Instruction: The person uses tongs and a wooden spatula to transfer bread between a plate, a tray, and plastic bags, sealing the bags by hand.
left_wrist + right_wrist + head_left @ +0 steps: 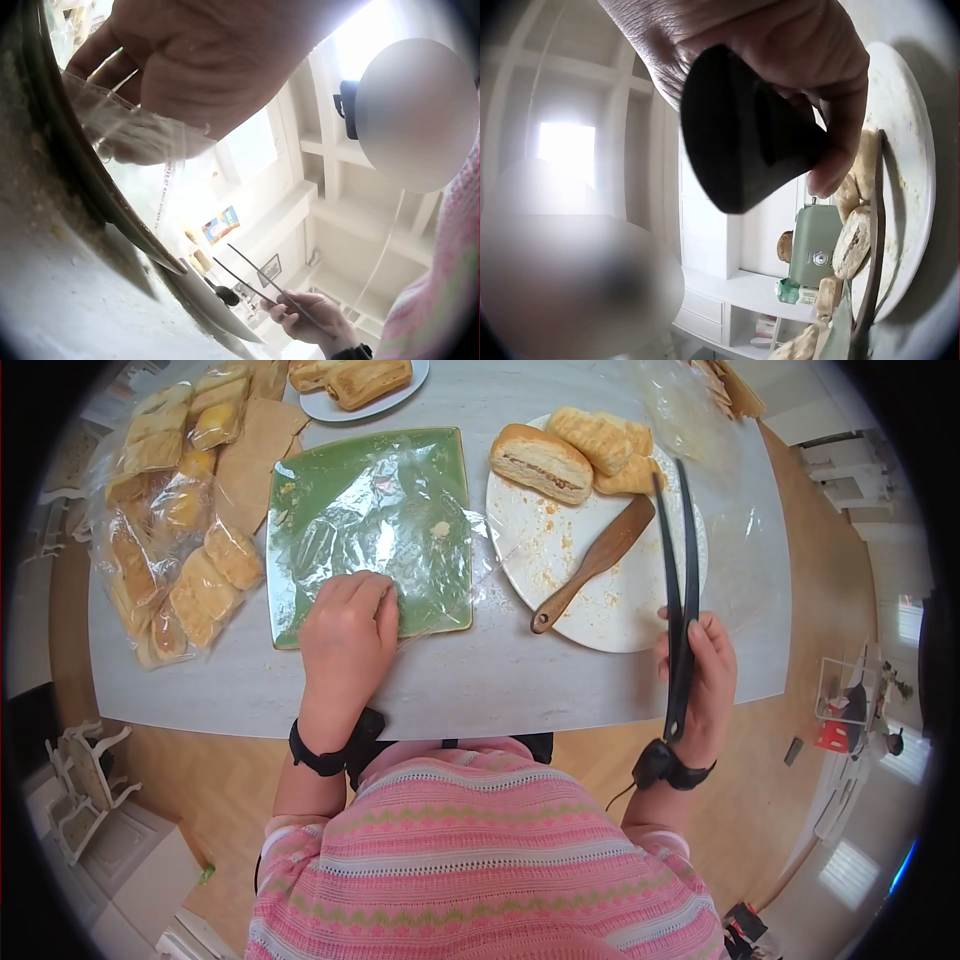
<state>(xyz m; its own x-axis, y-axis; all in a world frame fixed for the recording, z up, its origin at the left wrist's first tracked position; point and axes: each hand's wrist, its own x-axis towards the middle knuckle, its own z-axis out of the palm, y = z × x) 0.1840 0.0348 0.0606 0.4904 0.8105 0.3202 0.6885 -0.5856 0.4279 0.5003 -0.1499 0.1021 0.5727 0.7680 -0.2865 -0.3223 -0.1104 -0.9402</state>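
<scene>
My left hand [347, 630] bends its fingers over the near edge of a green square plate [456, 460], gripping a clear plastic bag [370, 500] spread across it. In the left wrist view the bag's edge [161, 124] crosses those fingers. Black tongs [680, 680] are held in my right hand [712, 670], their tips apart and pointing away over the right side of a round white plate [620, 615]. That plate carries a filled bread roll [540, 463], several golden pastries [595, 440], a wooden spatula [605, 550] and scattered crumbs.
Bagged breads and pastries [205, 595] lie at the table's left, beside brown paper [250, 470]. A small white plate [415, 392] with pastries stands at the back. Crumpled clear plastic [690, 410] lies at the back right. The table's front edge is close to my body.
</scene>
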